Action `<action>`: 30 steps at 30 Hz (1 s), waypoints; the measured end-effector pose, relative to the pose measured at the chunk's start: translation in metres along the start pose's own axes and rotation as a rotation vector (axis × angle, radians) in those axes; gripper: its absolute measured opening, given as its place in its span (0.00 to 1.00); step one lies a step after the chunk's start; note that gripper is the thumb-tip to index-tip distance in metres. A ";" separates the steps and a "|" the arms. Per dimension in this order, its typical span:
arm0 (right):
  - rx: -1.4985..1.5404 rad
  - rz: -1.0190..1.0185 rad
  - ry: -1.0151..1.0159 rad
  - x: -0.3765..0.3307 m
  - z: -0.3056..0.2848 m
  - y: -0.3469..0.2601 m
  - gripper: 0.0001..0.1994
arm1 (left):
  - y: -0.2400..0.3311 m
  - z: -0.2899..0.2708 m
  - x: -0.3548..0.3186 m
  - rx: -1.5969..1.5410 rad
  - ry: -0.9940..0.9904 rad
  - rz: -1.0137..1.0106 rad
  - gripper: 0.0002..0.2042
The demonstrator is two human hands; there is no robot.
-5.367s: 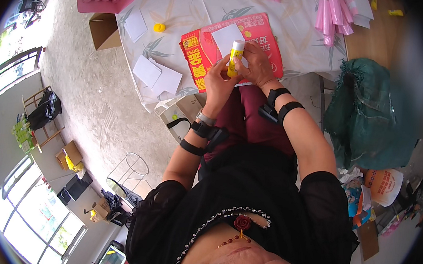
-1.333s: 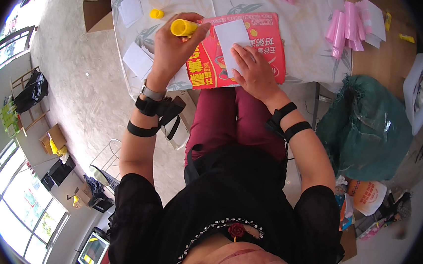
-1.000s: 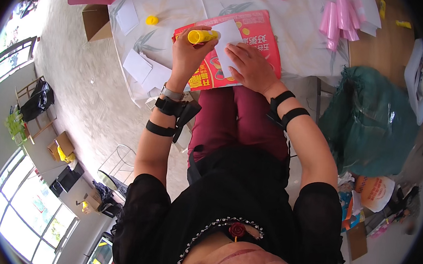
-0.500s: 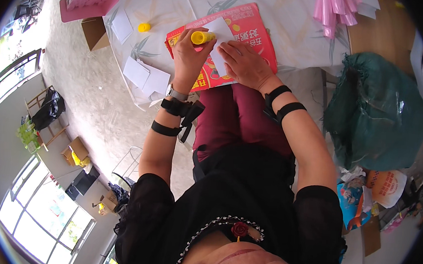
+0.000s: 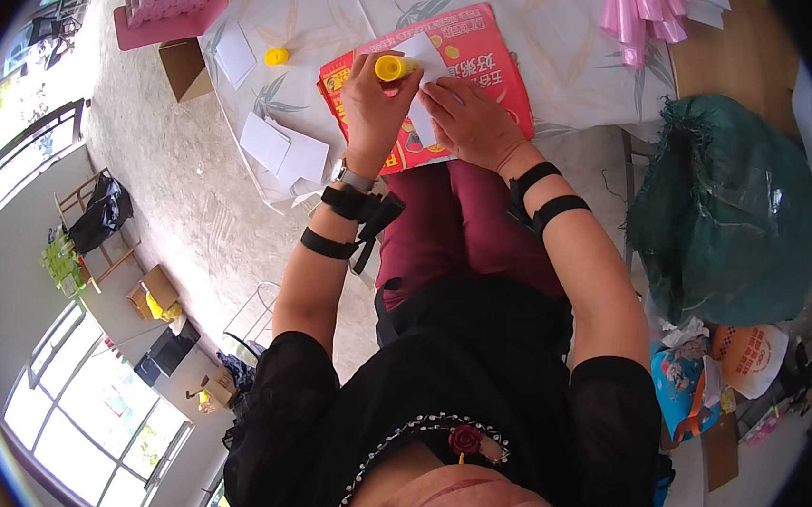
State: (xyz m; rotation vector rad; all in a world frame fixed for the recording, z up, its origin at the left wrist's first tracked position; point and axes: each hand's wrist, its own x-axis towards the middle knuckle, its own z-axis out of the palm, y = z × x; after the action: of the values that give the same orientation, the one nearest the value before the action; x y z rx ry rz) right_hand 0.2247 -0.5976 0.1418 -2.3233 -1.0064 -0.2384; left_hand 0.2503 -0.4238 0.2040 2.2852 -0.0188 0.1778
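The left hand (image 5: pixel 372 108) is curled tight around a yellow glue stick (image 5: pixel 389 67). The stick's tip points toward 3 o'clock and touches the edge of a white paper square (image 5: pixel 423 81). The right hand (image 5: pixel 469 120) lies flat with its fingers spread and presses the paper down. It grips nothing; it only holds the paper still.

The paper sits on a red printed sheet (image 5: pixel 496 79), and the red sheet lies at the near edge of a table with a leaf-print cloth (image 5: pixel 557 37). That spot is at about 12 o'clock from the person's body, just past the dark red trousers.

The yellow cap (image 5: pixel 277 56) of the glue stick is off. It stands alone on the cloth at 9 o'clock from the left hand, a little way apart. So opening the stick looks done, and the gluing looks like it is going on right now. I cannot tell how much of the paper already has glue on it.

More white paper squares (image 5: pixel 285 149) wait near the table's edge at about 8 o'clock from the left hand, and another one lies close to the cap. They look untouched, so I think a good part of the work is left.

A bunch of pink strips (image 5: pixel 640 10) lies at 2 o'clock, far up the table. A big green bag (image 5: pixel 734 203) sits at 3 o'clock, beside the person.
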 end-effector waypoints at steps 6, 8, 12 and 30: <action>-0.009 -0.007 0.012 0.001 -0.002 0.000 0.21 | 0.003 0.006 0.002 -0.022 0.000 -0.009 0.11; 0.002 -0.005 0.017 0.001 0.000 0.000 0.20 | 0.001 0.007 0.002 -0.026 0.007 -0.004 0.12; 0.006 0.003 0.014 0.002 0.000 -0.001 0.20 | 0.002 0.009 0.003 -0.014 0.003 -0.009 0.12; -0.008 0.018 -0.031 0.000 -0.001 -0.002 0.20 | 0.009 0.018 0.008 0.003 -0.024 0.028 0.13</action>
State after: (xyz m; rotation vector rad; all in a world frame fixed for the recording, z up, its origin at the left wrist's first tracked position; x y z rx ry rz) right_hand 0.2235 -0.5977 0.1435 -2.3491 -1.0006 -0.2000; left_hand 0.2594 -0.4433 0.1999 2.2911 -0.0623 0.1654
